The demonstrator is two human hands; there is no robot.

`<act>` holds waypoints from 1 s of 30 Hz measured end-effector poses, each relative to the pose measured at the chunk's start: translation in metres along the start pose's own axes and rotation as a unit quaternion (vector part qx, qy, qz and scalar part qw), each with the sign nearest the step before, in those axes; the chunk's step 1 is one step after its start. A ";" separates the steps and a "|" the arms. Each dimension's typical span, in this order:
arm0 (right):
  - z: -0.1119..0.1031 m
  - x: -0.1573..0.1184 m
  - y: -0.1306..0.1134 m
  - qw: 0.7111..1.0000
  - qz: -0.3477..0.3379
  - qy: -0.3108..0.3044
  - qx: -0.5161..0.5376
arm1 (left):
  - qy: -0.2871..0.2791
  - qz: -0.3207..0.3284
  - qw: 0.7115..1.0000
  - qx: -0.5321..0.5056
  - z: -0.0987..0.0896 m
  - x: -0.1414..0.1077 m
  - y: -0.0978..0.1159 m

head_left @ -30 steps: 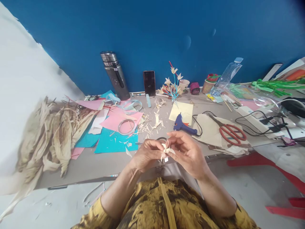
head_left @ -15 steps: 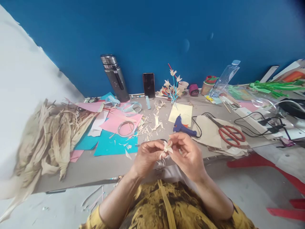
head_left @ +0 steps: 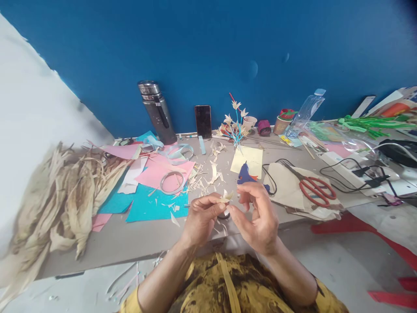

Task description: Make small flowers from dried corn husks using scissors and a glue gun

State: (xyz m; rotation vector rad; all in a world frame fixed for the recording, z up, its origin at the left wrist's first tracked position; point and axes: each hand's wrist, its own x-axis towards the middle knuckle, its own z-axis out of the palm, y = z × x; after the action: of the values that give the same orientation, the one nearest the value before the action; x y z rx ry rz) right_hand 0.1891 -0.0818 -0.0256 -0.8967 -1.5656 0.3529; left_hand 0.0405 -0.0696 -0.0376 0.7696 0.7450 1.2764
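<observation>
One pale flower (head_left: pixel 227 197) between left fingertips (head_left: pixel 219 210)

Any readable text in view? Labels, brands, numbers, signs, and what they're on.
None readable.
Flask: pale marks, too small to make out.
Phone: dark screen, no legible text.
Pale cup: any print too small to read.
Brown cup: same.
Yellow packet: too small and blurred.
Power strip: no legible markings.
Glue gun: no legible lettering; partly hidden by the right hand.
</observation>
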 end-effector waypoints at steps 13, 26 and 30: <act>0.015 0.007 0.021 0.991 0.129 0.033 0.030 | 0.060 -0.034 0.998 -0.015 0.004 0.013 -0.002; 0.010 0.006 0.041 0.960 0.241 0.039 0.138 | 0.106 -0.060 0.990 -0.065 -0.001 0.021 -0.005; 0.006 0.001 0.044 0.953 0.239 0.052 0.180 | 0.098 -0.064 0.990 -0.078 -0.003 0.021 -0.003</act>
State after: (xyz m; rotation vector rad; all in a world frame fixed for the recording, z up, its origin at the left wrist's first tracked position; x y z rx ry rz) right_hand 0.1982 -0.0510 -0.0556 -0.9778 -1.1222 0.8924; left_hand 0.0421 -0.0487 -0.0430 0.4663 0.8289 1.2886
